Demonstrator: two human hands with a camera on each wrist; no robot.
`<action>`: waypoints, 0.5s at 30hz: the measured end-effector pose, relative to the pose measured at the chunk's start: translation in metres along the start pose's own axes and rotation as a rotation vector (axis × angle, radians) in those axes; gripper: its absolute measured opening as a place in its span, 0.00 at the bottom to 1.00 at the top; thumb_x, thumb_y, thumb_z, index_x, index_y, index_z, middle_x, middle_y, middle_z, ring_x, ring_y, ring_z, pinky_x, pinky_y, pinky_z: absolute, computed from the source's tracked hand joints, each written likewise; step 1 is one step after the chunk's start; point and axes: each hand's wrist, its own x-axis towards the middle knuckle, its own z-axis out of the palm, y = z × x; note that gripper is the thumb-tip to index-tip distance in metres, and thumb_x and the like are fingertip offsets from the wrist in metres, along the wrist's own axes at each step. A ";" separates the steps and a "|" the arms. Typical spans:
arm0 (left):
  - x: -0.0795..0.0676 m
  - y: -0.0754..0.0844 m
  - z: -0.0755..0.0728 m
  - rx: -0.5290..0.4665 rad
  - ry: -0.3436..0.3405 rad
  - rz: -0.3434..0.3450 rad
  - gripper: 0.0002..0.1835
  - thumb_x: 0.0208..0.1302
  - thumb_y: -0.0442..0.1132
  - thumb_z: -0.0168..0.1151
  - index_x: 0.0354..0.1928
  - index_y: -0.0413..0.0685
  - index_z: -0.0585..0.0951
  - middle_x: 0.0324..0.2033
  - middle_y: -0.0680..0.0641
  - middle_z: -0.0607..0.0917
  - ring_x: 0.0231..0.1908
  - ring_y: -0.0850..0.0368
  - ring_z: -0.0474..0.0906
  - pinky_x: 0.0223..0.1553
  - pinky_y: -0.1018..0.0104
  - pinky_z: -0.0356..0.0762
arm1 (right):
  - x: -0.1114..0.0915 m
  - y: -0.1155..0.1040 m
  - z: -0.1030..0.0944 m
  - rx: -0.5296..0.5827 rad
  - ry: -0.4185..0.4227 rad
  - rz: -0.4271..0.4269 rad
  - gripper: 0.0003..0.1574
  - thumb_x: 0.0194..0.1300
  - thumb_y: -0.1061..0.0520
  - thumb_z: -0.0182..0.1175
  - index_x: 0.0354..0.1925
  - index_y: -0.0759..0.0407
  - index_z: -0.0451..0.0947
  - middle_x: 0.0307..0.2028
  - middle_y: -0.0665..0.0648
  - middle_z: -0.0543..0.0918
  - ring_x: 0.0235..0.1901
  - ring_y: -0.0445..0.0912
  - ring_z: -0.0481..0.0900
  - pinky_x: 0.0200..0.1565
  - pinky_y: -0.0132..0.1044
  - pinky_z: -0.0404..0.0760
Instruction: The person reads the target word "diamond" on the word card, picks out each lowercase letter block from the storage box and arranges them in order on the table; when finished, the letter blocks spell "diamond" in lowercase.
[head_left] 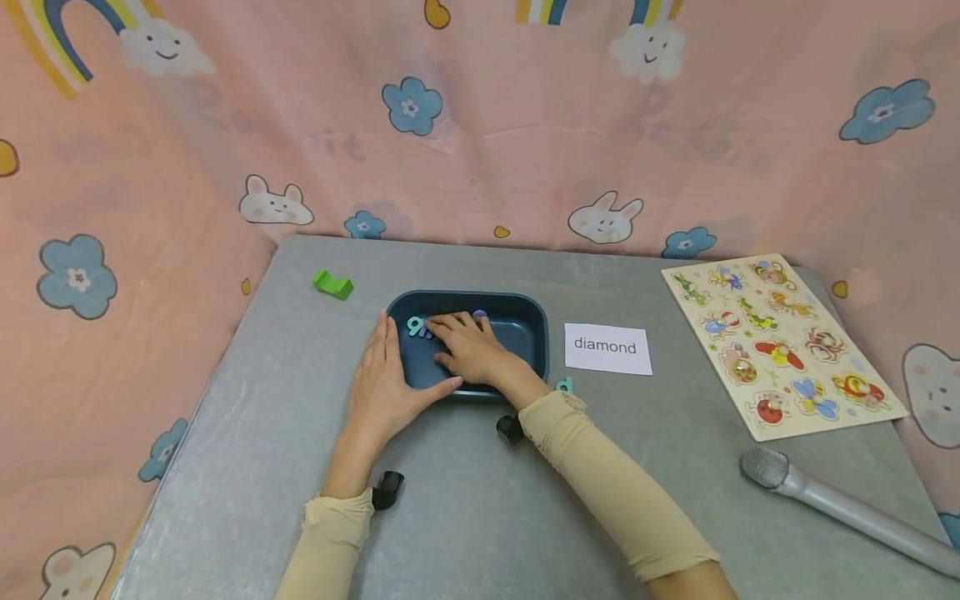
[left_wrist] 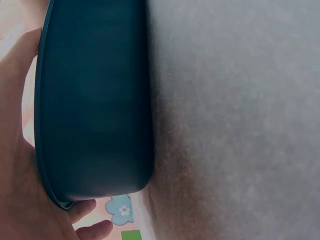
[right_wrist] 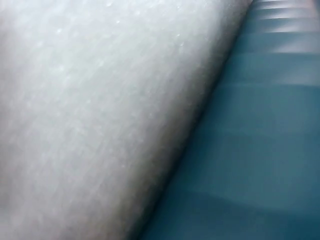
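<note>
A dark blue tray point(head_left: 531, 333) stands on the grey table. My left hand point(head_left: 384, 379) rests along its left side with straight fingers, the thumb stretched over the front rim. In the left wrist view that hand point(left_wrist: 17, 165) lies along the rim of the tray point(left_wrist: 95, 100). My right hand point(head_left: 476, 348) reaches down inside, fingers spread near a purple piece point(head_left: 427, 332). Next to that lies a teal piece point(head_left: 415, 326) shaped like a 9 or g. Another purple piece point(head_left: 480, 314) shows partly behind the right fingers. The right wrist view holds only table and tray wall point(right_wrist: 260, 140).
Right of the tray lies a white card point(head_left: 608, 349) reading "diamond". A teal letter point(head_left: 565, 384) sits beside the right sleeve, partly covered. Farther right are an insect puzzle board point(head_left: 720, 302) and a silver microphone point(head_left: 855, 508). A green block point(head_left: 332, 284) lies back left.
</note>
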 end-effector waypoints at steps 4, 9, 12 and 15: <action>0.000 0.001 0.000 -0.012 -0.007 -0.011 0.77 0.52 0.79 0.70 0.86 0.42 0.38 0.87 0.42 0.38 0.86 0.39 0.41 0.82 0.37 0.50 | -0.002 0.003 -0.001 -0.009 0.124 -0.020 0.21 0.79 0.61 0.60 0.67 0.59 0.82 0.62 0.59 0.82 0.62 0.55 0.75 0.68 0.60 0.69; -0.001 0.001 -0.001 -0.012 -0.009 -0.017 0.77 0.52 0.78 0.71 0.86 0.42 0.38 0.87 0.42 0.38 0.86 0.40 0.41 0.82 0.37 0.50 | -0.010 0.008 -0.002 -0.011 0.152 -0.049 0.15 0.75 0.68 0.62 0.56 0.64 0.87 0.49 0.60 0.85 0.49 0.53 0.81 0.55 0.46 0.83; -0.001 0.002 -0.002 -0.007 -0.010 -0.021 0.77 0.52 0.78 0.71 0.86 0.42 0.37 0.87 0.42 0.38 0.86 0.40 0.41 0.82 0.38 0.50 | -0.017 0.010 -0.005 0.012 0.165 -0.062 0.15 0.76 0.68 0.61 0.56 0.65 0.87 0.47 0.61 0.84 0.48 0.52 0.80 0.53 0.44 0.84; -0.001 0.003 -0.002 -0.001 -0.014 -0.023 0.77 0.52 0.78 0.71 0.86 0.42 0.37 0.87 0.42 0.38 0.86 0.40 0.40 0.82 0.38 0.50 | -0.029 0.013 -0.011 0.085 0.209 -0.072 0.13 0.77 0.67 0.60 0.54 0.65 0.88 0.46 0.60 0.82 0.45 0.51 0.78 0.52 0.43 0.84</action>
